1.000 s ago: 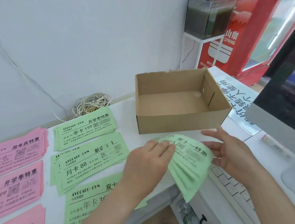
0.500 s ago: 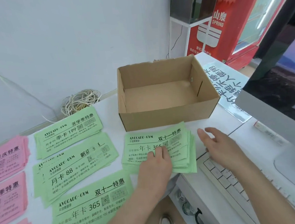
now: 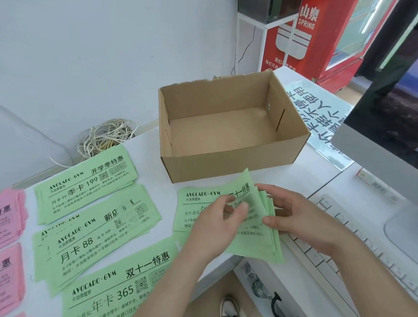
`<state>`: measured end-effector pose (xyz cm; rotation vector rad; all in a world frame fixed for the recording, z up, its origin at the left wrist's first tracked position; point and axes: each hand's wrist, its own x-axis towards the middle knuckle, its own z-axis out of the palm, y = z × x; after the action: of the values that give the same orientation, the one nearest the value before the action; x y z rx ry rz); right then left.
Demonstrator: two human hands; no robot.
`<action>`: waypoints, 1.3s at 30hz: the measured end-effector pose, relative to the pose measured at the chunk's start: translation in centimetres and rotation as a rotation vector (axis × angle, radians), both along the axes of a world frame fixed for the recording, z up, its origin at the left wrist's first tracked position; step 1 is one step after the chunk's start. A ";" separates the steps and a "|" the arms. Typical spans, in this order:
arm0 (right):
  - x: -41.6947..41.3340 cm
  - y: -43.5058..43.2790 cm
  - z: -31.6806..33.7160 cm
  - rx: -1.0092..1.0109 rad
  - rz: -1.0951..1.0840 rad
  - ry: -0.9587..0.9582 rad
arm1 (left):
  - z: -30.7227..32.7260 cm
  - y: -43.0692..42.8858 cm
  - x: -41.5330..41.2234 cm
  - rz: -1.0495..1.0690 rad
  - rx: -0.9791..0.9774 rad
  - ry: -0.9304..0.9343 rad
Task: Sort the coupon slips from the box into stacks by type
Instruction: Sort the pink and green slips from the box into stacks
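Just beside slips [image 3: 254,244]: keyboard [image 3: 331,205], box [image 3: 228,161].

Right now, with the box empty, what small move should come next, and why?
Probably lay the green bundle on the 365 stack: both carry the same heading, the box is empty, and left hand and right hand grip it.

The box [image 3: 230,163] stands on the desk [image 3: 151,168]. From it, the fanned slips [image 3: 196,197] lie at 6 o'clock, the sorted stacks [image 3: 87,185] at 8 and the cord coil [image 3: 106,139] at 9. The keyboard [image 3: 387,277] sits at 4 o'clock and the monitor [image 3: 399,108] at 3.
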<state>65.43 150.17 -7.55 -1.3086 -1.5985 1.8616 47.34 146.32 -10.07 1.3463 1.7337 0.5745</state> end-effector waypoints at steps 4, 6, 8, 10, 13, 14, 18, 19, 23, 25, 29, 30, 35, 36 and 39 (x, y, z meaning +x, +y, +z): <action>-0.3 0.1 0.0 -0.054 0.061 0.088 | 0.5 1.3 0.8 0.030 -0.055 0.030; -0.1 0.2 -0.4 -0.071 0.027 0.093 | 0.3 1.6 0.7 0.100 -0.085 -0.126; 0.2 0.4 -0.9 -0.085 -0.060 0.080 | 0.0 1.3 0.2 0.189 -0.091 -0.245; 0.6 0.4 -1.3 -0.050 -0.131 0.001 | -0.7 0.8 -0.3 0.305 -0.059 -0.289; 0.6 0.4 -2.0 0.150 -0.203 -0.260 | -1.7 0.0 -0.7 0.464 0.003 -0.453; 0.4 0.5 -2.3 0.207 -0.227 -0.327 | -2.1 -0.2 -0.8 0.494 0.025 -0.472; -0.5 1.0 -2.6 0.376 -0.291 -0.513 | -2.1 -0.5 -0.7 0.425 0.142 -0.465; -0.8 1.1 -2.6 0.414 -0.289 -0.546 | -2.1 -0.5 -0.7 0.390 0.157 -0.444; -1.3 2.0 -2.5 0.422 -0.263 -0.568 | -2.1 -0.4 -1.0 0.409 0.177 -0.449; -1.2 2.5 -2.6 0.414 -0.269 -0.580 | -1.5 -0.5 -1.6 0.469 0.229 -0.463; -1.4 3.3 -2.2 0.482 -0.283 -0.598 | -0.1 -0.5 -3.7 0.473 0.419 -0.169; -1.6 3.5 -2.2 0.473 -0.288 -0.579 | -0.1 -0.4 -3.5 0.409 0.409 -0.070; -2.1 2.9 -2.0 0.012 -0.409 0.015 | -1.1 0.9 -0.6 0.143 0.174 0.010; -2.2 2.6 -2.1 -0.003 -0.388 0.042 | -0.9 1.4 -0.4 0.152 0.137 -0.043; -2.6 2.1 -2.4 -0.005 -0.358 0.057 | -0.4 2.4 -0.1 0.157 0.053 -0.061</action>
<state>62.85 152.31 -9.98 -1.4210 -1.2347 1.6668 47.25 148.76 -10.47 1.2228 1.7952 0.7464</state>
